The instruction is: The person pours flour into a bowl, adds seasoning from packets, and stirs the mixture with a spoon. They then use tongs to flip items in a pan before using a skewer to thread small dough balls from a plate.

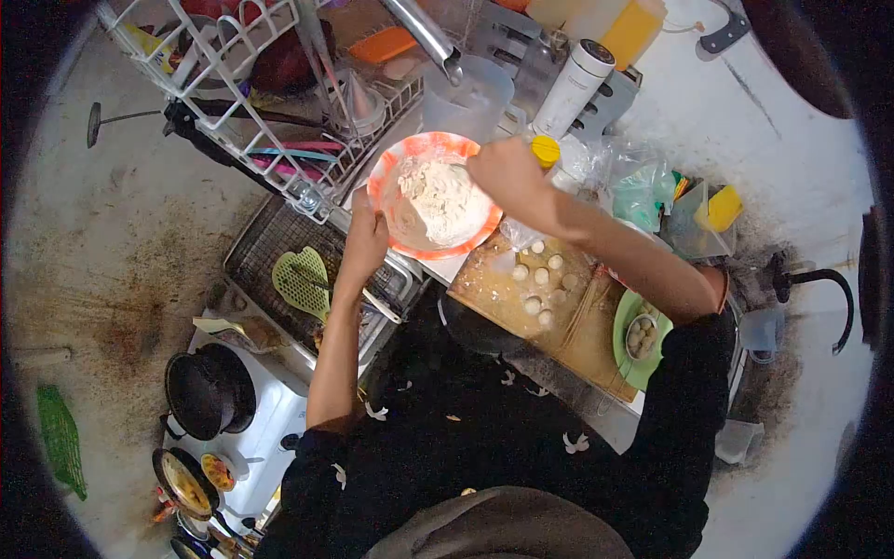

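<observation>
An orange-and-white bowl (384,177) holds a heap of pale flour-like mix (442,200). My left hand (366,238) grips the bowl's left rim, its thumb on the edge. At the opposite rim my right hand (512,182) is closed in a fist over the mix; what its fingers hold is mostly hidden. Just below lies a floury wooden board (484,270) with several small round dough balls (533,305) and a pair of chopsticks (585,303). On its right end sits a green plate (630,373) carrying a small bowl of dough balls (642,337).
A clear jug (470,93) and a white flask (575,86) stand behind the bowl. To the left are a white dish rack (251,121) and a wire tray (270,247) with a green slotted skimmer (303,279). A stove bears a black pot (200,391). Plastic bags (633,172) lie at right.
</observation>
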`<state>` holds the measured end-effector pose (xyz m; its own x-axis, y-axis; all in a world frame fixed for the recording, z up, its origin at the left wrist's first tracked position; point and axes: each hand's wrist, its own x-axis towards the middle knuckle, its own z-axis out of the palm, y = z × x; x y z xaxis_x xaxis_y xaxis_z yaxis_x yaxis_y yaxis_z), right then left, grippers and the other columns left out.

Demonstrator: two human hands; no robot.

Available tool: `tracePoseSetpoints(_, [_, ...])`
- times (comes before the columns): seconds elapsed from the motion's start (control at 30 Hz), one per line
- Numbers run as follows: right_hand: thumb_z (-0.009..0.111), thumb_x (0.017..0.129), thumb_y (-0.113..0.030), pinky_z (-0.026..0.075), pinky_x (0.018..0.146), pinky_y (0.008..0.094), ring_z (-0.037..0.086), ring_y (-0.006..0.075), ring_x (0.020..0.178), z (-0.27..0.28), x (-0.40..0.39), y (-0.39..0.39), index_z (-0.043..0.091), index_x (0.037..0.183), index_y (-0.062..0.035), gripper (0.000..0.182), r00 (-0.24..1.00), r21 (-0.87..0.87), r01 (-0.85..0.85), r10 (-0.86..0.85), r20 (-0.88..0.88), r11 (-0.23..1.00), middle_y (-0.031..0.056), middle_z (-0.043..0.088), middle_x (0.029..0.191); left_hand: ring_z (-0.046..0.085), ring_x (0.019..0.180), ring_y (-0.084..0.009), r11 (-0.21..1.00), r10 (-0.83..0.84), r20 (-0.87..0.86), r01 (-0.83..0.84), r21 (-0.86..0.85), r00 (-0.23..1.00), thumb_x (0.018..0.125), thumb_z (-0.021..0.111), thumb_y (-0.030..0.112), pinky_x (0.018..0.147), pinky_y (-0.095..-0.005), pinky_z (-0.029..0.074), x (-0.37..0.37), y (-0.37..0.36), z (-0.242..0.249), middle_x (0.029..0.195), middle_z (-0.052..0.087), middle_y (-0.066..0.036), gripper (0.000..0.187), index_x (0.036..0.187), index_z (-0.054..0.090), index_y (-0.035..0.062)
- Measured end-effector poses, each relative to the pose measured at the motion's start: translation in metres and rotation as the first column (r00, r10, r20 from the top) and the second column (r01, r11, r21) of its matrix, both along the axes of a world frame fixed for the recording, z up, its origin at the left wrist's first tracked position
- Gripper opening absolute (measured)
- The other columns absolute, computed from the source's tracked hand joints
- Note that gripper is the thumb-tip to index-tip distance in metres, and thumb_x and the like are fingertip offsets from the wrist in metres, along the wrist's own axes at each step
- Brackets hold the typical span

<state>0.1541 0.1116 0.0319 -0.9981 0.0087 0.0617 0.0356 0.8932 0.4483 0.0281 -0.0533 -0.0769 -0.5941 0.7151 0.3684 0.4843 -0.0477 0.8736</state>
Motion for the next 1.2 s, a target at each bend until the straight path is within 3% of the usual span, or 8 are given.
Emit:
tracePoseSetpoints(0.17, [0.053, 0.069, -0.009, 0.045, 0.043, 0.0311, 0.059, 0.0206, 0.053, -0.026, -0.002, -0.032, 0.062, 0.078, -0.0097, 0.013, 0.99, -0.177, -0.13, 0.116, -0.083, 0.976, 0.007, 0.056, 0.058, 0.039, 0.108, -0.0312, 1.0, -0.007, -0.048, 0.008, 0.03, 0.999, 0.071, 0.034, -0.008, 0.094, -0.0335, 0.028, -0.005, 0.004, -0.002, 0.11, 0.04, -0.02, 0.044, 0.115, 0.036, -0.0048])
tracePoseSetpoints(0.3, [0.055, 0.066, -0.012, 0.046, 0.045, 0.0336, 0.059, 0.0218, 0.053, 0.009, 0.021, -0.015, 0.063, 0.068, -0.0095, 0.008, 0.973, -0.262, -0.144, 0.186, 0.14, 0.954, 0.009, 0.055, 0.053, 0.039, 0.108, -0.0325, 0.999, 0.009, 0.04, -0.011, 0.039, 0.999, 0.071, 0.034, -0.008, 0.094, -0.034, 0.028, -0.009, 0.004, -0.009, 0.109, 0.041, -0.021, 0.044, 0.116, 0.037, -0.004])
tracePoseSetpoints(0.47, [0.057, 0.062, -0.01, 0.046, 0.047, 0.0335, 0.06, 0.0211, 0.057, 0.007, 0.005, 0.005, 0.061, 0.061, -0.0086, 0.004, 1.0, 0.002, -0.027, 0.027, -0.015, 1.0, 0.0074, 0.059, 0.058, 0.039, 0.108, -0.0348, 1.0, 0.0, 0.011, 0.0, 0.016, 1.0, 0.072, 0.034, -0.007, 0.093, -0.0347, 0.029, -0.008, 0.002, 0.0, 0.108, 0.042, -0.022, 0.043, 0.115, 0.037, -0.0051])
tracePoseSetpoints(0.67, [0.052, 0.07, -0.009, 0.047, 0.049, 0.0366, 0.059, 0.0232, 0.054, -0.015, 0.009, -0.026, 0.061, 0.081, -0.0085, 0.014, 0.992, -0.221, -0.08, 0.1, 0.081, 0.972, 0.0086, 0.057, 0.057, 0.032, 0.118, -0.0314, 0.993, -0.015, 0.104, 0.027, -0.116, 0.995, 0.076, 0.036, -0.003, 0.097, -0.0326, 0.025, -0.011, 0.006, -0.007, 0.125, 0.034, -0.021, 0.049, 0.124, 0.028, -0.0034])
tracePoseSetpoints(0.73, [0.055, 0.068, -0.014, 0.047, 0.049, 0.0362, 0.058, 0.0242, 0.055, -0.003, 0.019, -0.02, 0.062, 0.074, -0.0111, 0.01, 0.978, -0.299, -0.128, 0.17, 0.118, 0.946, 0.0072, 0.057, 0.057, 0.042, 0.104, -0.0366, 0.998, 0.056, -0.02, -0.056, -0.007, 0.998, 0.072, 0.035, -0.006, 0.089, -0.0366, 0.032, -0.009, 0.006, -0.01, 0.106, 0.043, -0.023, 0.042, 0.114, 0.036, -0.0038])
tracePoseSetpoints(0.87, [0.058, 0.062, -0.014, 0.044, 0.045, 0.033, 0.058, 0.021, 0.054, 0.012, 0.012, 0.012, 0.058, 0.058, -0.0083, 0.007, 0.991, -0.003, 0.018, -0.018, 0.131, 1.0, 0.008, 0.056, 0.056, 0.043, 0.103, -0.0391, 0.999, 0.008, -0.035, -0.01, -0.052, 0.999, 0.072, 0.035, -0.006, 0.087, -0.0377, 0.033, -0.014, 0.002, -0.004, 0.104, 0.044, -0.025, 0.041, 0.114, 0.036, -0.004])
tracePoseSetpoints(1.1, [0.054, 0.069, -0.012, 0.045, 0.045, 0.0337, 0.059, 0.0212, 0.054, -0.037, 0.004, -0.024, 0.061, 0.071, -0.0055, 0.01, 0.993, -0.179, -0.114, 0.104, -0.061, 0.977, 0.0082, 0.056, 0.056, 0.044, 0.101, -0.0409, 0.998, -0.024, 0.029, 0.026, -0.065, 0.999, 0.071, 0.036, -0.006, 0.085, -0.0394, 0.034, -0.014, 0.001, 0.001, 0.104, 0.045, -0.026, 0.04, 0.111, 0.038, -0.0046])
tracePoseSetpoints(1.2, [0.052, 0.072, -0.014, 0.045, 0.045, 0.0334, 0.06, 0.0211, 0.055, -0.018, 0.019, -0.037, 0.062, 0.076, -0.0061, 0.012, 0.99, -0.245, -0.092, 0.115, 0.08, 0.965, 0.008, 0.056, 0.056, 0.043, 0.1, -0.0414, 1.0, 0.003, -0.005, -0.003, -0.024, 1.0, 0.071, 0.036, -0.006, 0.085, -0.0392, 0.035, -0.016, 0.006, -0.004, 0.104, 0.044, -0.026, 0.038, 0.11, 0.039, -0.0051])
